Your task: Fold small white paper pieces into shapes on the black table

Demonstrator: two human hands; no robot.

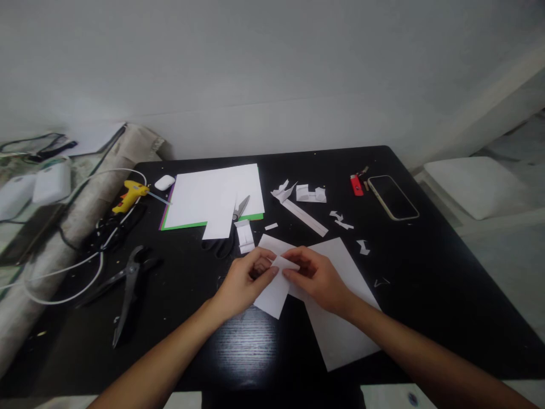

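Between my two hands is a small white piece of paper (273, 295), with its top edge folded over near the fingertips. My left hand (247, 279) pinches it from the left, thumb on top. From the right, my right hand (317, 278) grips the folded corner between thumb and fingers. Beneath my right hand lies a larger white sheet (336, 335) on the black table. Just beyond my left hand is a folded white paper piece (244, 236). Scissors (241, 208) rest there, their blades over the paper stack and their dark handles partly covered by a white card (218, 228).
A stack of white and coloured sheets (200, 196) lies at the back. Folded paper pieces (310, 193), scraps (363, 247), a red lighter (356, 185) and a phone (392, 197) are to the right. On the left are a yellow glue gun (129, 197) and pliers (130, 278).
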